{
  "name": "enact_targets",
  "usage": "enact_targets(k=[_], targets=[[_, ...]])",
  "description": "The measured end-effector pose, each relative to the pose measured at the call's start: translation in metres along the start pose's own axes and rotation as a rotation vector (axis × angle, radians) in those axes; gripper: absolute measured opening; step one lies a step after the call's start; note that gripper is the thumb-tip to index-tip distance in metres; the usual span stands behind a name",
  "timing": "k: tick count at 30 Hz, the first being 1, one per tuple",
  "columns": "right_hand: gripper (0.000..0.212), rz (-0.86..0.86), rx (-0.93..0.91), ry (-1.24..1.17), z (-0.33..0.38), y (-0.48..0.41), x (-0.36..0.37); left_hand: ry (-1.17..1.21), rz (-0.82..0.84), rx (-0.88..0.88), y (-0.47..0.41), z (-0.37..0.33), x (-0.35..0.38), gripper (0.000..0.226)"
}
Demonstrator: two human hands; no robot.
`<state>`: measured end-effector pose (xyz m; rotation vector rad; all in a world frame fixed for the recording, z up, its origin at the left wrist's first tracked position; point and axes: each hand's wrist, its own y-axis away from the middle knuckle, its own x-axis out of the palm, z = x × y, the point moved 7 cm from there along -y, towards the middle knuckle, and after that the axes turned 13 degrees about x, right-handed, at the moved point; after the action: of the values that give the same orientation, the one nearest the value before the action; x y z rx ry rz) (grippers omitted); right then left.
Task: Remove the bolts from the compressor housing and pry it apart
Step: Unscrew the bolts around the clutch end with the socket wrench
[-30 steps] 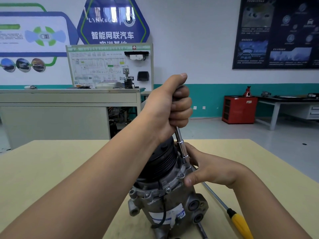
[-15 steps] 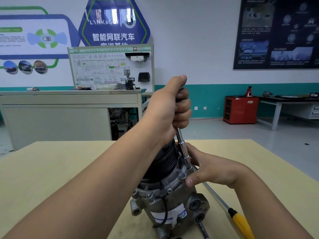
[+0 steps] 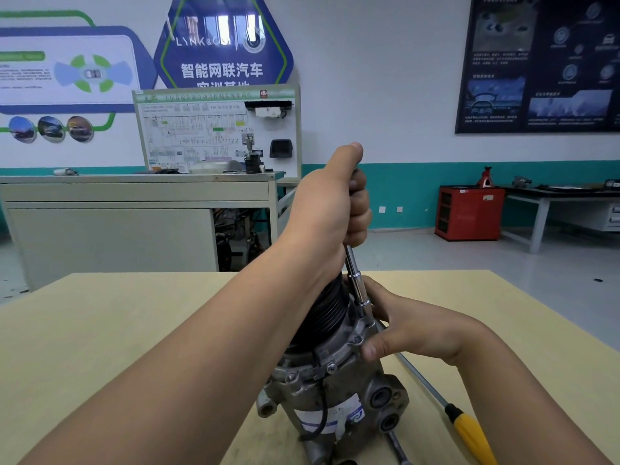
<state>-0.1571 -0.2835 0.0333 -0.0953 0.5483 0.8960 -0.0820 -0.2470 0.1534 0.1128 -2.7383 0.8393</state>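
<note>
On beige table [image 3: 100,330]: grey metal compressor housing [image 3: 339,391] stands near-upright, pulley end up; your left hand [image 3: 328,209] grips chrome socket driver [image 3: 357,286], your right hand [image 3: 412,327] clasps housing flange.

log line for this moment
step: bolt removal | left hand grips socket driver, tip on compressor housing | right hand holds housing rim | yellow-handled screwdriver lies on table
</note>
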Motion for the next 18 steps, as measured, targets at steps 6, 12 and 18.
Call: enact_targets(k=[6, 12, 18], targets=[[0.115, 0.006, -0.012, -0.003, 0.0018, 0.0007, 0.0013, -0.026, -0.027, 0.015, -0.0002, -0.0001, -0.0015, 0.046], [0.106, 0.005, -0.006, -0.001, 0.0014, 0.0005, 0.0017, -0.059, -0.065, 0.028, -0.0012, 0.0001, -0.0034, 0.044], [0.109, 0.004, -0.007, 0.002, 0.0008, 0.0001, 0.0015, -0.079, -0.074, 0.025, -0.0021, 0.0005, -0.0048, 0.039]])
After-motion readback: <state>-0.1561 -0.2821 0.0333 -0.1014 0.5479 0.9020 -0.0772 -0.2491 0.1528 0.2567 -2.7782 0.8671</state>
